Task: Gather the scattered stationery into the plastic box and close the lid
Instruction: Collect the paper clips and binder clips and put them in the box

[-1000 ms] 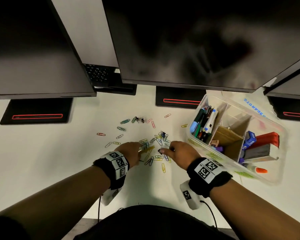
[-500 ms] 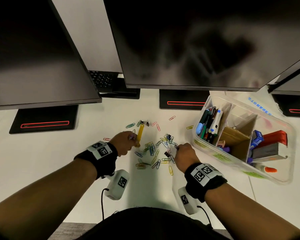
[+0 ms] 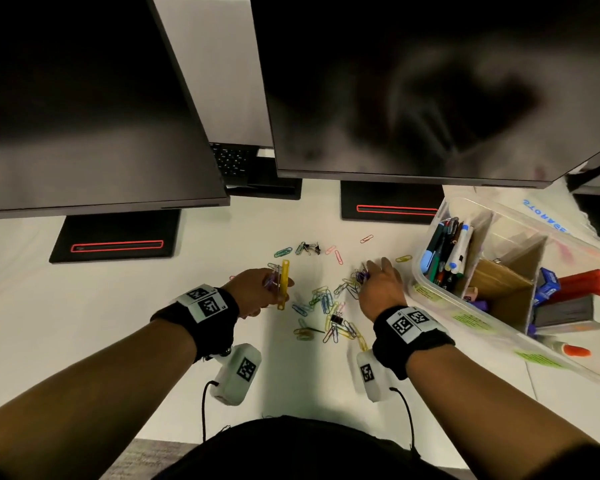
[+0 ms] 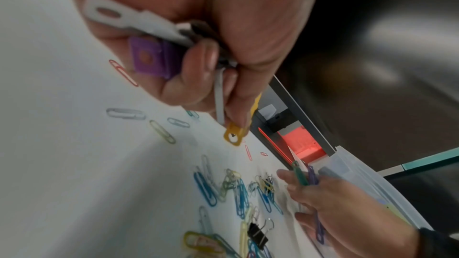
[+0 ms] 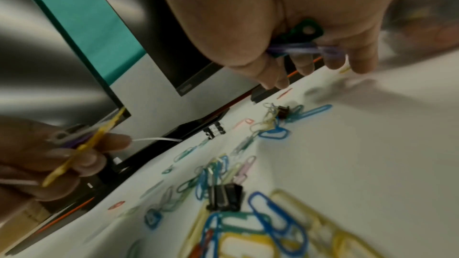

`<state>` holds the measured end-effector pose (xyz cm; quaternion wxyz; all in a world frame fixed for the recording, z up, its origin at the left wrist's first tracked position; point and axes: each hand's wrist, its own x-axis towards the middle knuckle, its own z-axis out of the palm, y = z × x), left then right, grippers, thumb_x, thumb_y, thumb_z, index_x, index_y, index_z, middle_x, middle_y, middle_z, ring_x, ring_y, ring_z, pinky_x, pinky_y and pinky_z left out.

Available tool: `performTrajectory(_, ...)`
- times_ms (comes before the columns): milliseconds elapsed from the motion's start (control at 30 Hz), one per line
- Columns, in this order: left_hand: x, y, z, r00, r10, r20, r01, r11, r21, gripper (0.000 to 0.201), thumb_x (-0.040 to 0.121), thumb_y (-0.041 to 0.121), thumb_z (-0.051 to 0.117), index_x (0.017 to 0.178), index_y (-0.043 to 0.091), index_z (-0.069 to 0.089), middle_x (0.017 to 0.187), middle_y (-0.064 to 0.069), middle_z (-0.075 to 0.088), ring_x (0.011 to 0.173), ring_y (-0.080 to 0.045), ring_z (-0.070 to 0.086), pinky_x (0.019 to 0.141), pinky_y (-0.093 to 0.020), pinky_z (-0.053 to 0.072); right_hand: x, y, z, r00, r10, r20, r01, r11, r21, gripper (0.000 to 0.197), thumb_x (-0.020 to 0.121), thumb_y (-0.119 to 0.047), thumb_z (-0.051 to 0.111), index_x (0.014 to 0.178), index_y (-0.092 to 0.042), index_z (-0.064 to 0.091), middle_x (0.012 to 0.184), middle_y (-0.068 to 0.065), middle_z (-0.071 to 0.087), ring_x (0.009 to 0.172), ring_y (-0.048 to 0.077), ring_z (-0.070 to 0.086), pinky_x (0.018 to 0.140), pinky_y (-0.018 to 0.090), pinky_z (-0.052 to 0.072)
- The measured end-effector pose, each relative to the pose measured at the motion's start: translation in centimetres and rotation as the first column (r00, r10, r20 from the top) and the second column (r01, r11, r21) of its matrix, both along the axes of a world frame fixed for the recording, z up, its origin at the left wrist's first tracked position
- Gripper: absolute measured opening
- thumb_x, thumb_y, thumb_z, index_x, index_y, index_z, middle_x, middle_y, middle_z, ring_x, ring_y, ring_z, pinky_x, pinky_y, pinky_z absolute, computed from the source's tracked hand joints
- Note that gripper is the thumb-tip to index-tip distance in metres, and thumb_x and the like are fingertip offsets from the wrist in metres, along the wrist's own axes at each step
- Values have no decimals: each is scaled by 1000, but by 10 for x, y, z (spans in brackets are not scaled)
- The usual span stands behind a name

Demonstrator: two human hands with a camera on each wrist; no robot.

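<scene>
Coloured paper clips (image 3: pixel 326 301) and a black binder clip (image 3: pixel 336 319) lie scattered on the white desk between my hands. My left hand (image 3: pixel 274 284) grips a yellow plastic fastener strip (image 3: pixel 284 282) together with a white strip (image 4: pixel 139 19) and a purple piece (image 4: pixel 149 58). My right hand (image 3: pixel 374 282) hovers over the right side of the pile, holding a green strip (image 5: pixel 305 30) and a purple strip (image 5: pixel 298 50) against its palm. The open clear plastic box (image 3: pixel 430 294) stands to the right, with pens, cardboard dividers and a stapler inside.
Its clear lid (image 3: pixel 541 216) with blue lettering lies behind the box. Two dark monitors overhang the back of the desk on black stands (image 3: pixel 115 237). More clips (image 3: pixel 309 247) lie farther back. The desk's front edge is near my body.
My left hand has lifted the yellow strip off the desk and holds it upright. My right hand has moved away from me and right, toward the box.
</scene>
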<state>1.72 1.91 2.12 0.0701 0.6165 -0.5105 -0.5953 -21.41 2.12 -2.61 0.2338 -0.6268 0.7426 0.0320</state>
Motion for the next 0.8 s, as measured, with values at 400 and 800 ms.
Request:
performTrajectory(400,-34,-9,38,991,52,-121,-50,999,19,14,93,16,53,83,10,61,69,-2,57,46,-9,29,39,-17,22,16,16,76,839,-76,539,169,978,-125,25,93,-6,43,109,-9,62,91,2,64,77,18,62,79,32,52)
performTrajectory(800,-168,-17,116,967,-253,-4,246,943,-227,22,88,30,60,73,15,56,54,2,49,43,-13,34,41,-19,28,-169,2,142,639,-503,582,556,825,102,10,83,-8,62,73,-5,63,79,18,62,70,27,60,81,42,53)
